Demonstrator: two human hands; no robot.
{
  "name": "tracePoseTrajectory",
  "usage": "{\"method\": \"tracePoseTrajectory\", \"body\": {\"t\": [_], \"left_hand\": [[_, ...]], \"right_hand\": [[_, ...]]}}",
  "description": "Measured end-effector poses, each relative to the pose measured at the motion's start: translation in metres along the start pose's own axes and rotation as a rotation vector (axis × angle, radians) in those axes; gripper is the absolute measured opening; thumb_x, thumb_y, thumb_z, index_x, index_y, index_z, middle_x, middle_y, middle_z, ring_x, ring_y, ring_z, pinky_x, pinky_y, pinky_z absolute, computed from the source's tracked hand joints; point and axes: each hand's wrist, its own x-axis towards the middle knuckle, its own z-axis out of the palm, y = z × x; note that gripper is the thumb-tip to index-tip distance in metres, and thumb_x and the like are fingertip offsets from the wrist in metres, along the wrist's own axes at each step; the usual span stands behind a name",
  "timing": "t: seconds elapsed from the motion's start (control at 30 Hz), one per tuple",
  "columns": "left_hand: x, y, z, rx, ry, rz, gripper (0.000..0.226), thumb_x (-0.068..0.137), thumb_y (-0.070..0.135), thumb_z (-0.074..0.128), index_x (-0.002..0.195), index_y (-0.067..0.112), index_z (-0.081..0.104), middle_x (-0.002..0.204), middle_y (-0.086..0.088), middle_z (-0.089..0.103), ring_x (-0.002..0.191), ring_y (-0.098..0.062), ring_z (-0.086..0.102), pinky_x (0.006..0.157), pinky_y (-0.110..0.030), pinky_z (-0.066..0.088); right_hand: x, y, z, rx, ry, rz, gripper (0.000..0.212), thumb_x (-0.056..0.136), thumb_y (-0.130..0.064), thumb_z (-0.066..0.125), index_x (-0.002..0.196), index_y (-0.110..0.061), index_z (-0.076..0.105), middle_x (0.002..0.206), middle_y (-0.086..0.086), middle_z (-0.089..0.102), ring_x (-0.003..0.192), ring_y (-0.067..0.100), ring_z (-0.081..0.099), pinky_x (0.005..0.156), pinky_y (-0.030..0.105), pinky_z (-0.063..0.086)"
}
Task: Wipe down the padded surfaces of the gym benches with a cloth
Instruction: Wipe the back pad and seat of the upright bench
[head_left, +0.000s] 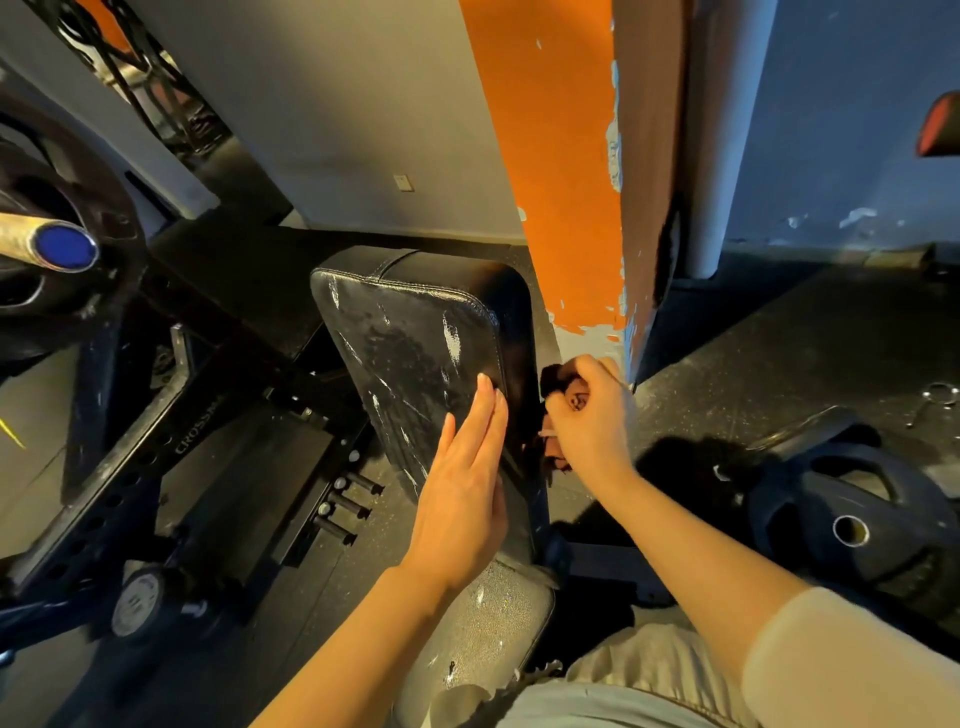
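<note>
Presently, item one: the right hand (587, 415), its grip clenched on a dark cloth (558, 376), is holding that cloth against the right side edge of the backrest pad (415, 343). Bits of the cloth are showing above and below the curled fingers; how much of it is bunched inside the fist cannot be told.

Item two: the left hand (462, 478), its grip released, is lying flat with straight fingers on the face of the backrest pad near its right edge, fingertips pointing up the pad. It is grasping nothing.

Item three: the backrest pad, black, glossy, stitched along its border, is standing tilted upward away from the person. Pale scuffs and scratches are showing across its face.

Item four: the seat pad (488, 629), speckled and pale in this light, is lying just below the backrest pad, directly in front of the person's lap.

Item five: a black steel frame (171, 415) with a row of holes and partly legible white lettering is running along the left, with several short pegs (348, 506) sticking out near the floor.

Item six: a barbell end (62, 244) with a blue cap is jutting in at the far left, in front of a black plate.

Item seven: a black weight plate (852, 519) is lying on the dark rubber floor (753, 338) at the right.

Item eight: an orange column (550, 156) with chipped paint is standing just behind the bench.
</note>
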Motion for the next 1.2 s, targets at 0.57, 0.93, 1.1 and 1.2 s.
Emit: {"method": "tracePoseTrajectory", "body": {"t": [0.57, 0.93, 1.1, 1.2], "left_hand": [[-0.014, 0.0, 0.008, -0.132, 0.084, 0.007, 0.085, 0.08, -0.012, 0.053, 0.153, 0.006, 0.015, 0.163, -0.003, 0.003, 0.149, -0.015, 0.013, 0.112, -0.042, 0.038], [-0.016, 0.0, 0.014, -0.112, 0.079, 0.001, 0.087, 0.08, -0.013, 0.052, 0.154, 0.008, 0.012, 0.163, -0.001, 0.001, 0.149, -0.015, 0.015, 0.108, -0.044, 0.042], [-0.019, -0.005, 0.018, -0.127, 0.046, 0.012, 0.088, 0.078, -0.01, 0.05, 0.154, 0.008, 0.011, 0.163, -0.003, 0.001, 0.146, -0.024, 0.026, 0.099, -0.048, 0.049], [-0.018, -0.005, 0.021, -0.121, 0.021, 0.003, 0.093, 0.077, -0.014, 0.052, 0.155, 0.011, 0.007, 0.163, -0.002, -0.004, 0.143, -0.027, 0.031, 0.095, -0.048, 0.05]], "right_hand": [[-0.024, -0.013, -0.003, -0.032, 0.141, -0.279, 0.02, 0.086, -0.012, 0.066, 0.105, -0.006, 0.064, 0.109, 0.006, 0.055, 0.087, -0.006, 0.053, 0.072, 0.003, 0.043], [-0.007, 0.009, -0.012, -0.104, -0.032, 0.07, 0.012, 0.084, -0.002, 0.067, 0.093, -0.01, 0.064, 0.103, 0.003, 0.056, 0.068, 0.001, 0.058, 0.052, 0.002, 0.041], [-0.04, -0.002, -0.007, 0.143, -0.086, -0.262, 0.04, 0.083, -0.011, 0.065, 0.123, -0.015, 0.062, 0.13, 0.001, 0.051, 0.12, 0.001, 0.048, 0.095, 0.009, 0.041], [-0.036, 0.014, 0.004, 0.023, -0.103, -0.304, 0.042, 0.082, -0.002, 0.066, 0.122, -0.012, 0.061, 0.128, 0.002, 0.054, 0.117, 0.014, 0.051, 0.095, 0.007, 0.04]]}}
